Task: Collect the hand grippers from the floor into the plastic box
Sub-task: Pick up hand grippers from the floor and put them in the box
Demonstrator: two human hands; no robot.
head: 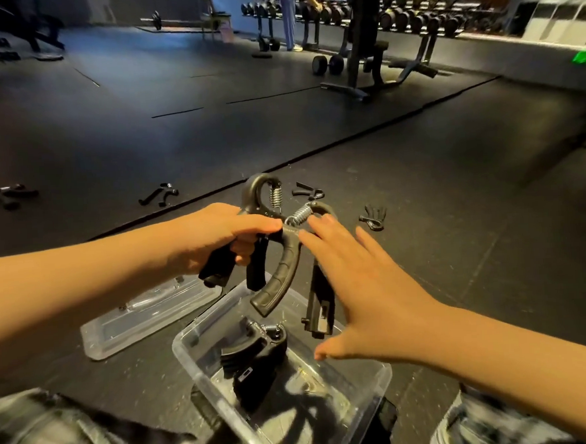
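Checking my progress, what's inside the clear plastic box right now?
The plastic box holds at least one black hand gripper. Whether more lie beneath it cannot be told. The held grippers in the left hand cover part of its far end.

The black rubber floor carries the plastic box, its lid alongside, and 4 scattered hand grippers.

We see matt black plastic on the hand gripper, with a shiny bare-metal coil spring. The plastic box and lid are clear, glossy plastic (somewhat scuffed); the floor looks matt and rubbery.
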